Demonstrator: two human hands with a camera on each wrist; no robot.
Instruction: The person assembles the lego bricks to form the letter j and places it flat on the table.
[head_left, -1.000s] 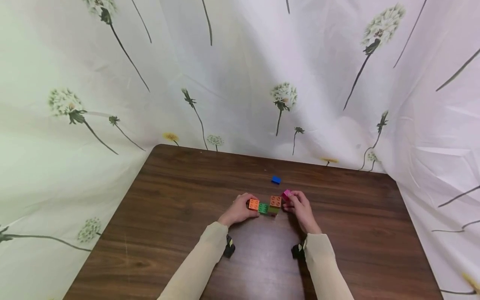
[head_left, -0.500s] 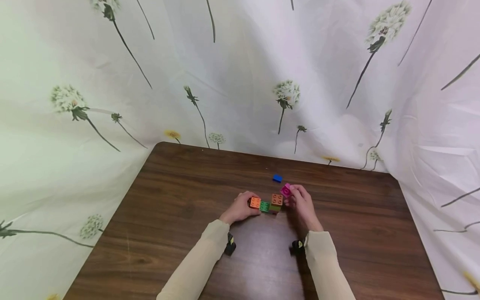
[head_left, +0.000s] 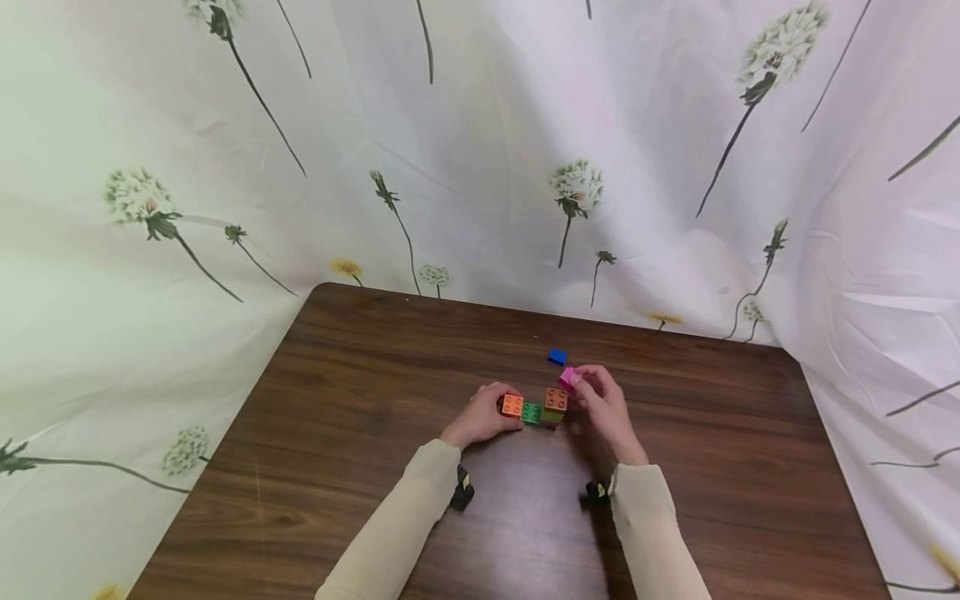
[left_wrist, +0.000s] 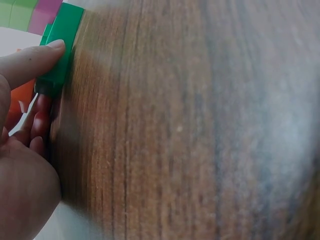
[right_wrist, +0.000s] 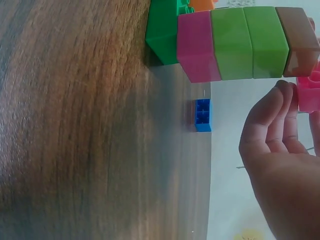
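Note:
My left hand (head_left: 482, 417) grips the left end of a toy-brick build, its thumb pressed against the long green brick (left_wrist: 64, 55) in the left wrist view. An orange brick (head_left: 512, 406) sits at that end. On the green brick's right end rises a tower: a magenta brick (right_wrist: 200, 47), two lime-green bricks (right_wrist: 232, 42) and a brown brick (head_left: 555, 398) on top. My right hand (head_left: 607, 412) pinches a pink brick (head_left: 567, 377) between thumb and fingers, just behind and right of the tower's top. In the right wrist view that pink brick (right_wrist: 308, 95) is partly cut off by the frame edge.
A blue brick (head_left: 557, 357) lies on the dark wooden table (head_left: 360, 392), behind the build and near the far edge. A white cloth with dandelion prints (head_left: 480, 192) hangs behind and beside the table. Black wrist cameras (head_left: 462, 492) sit at both cuffs.
The pink brick has turned in my right fingers and shifted slightly up, then left toward the tower. My left hand keeps its grip on the build. The head view has shifted slightly.

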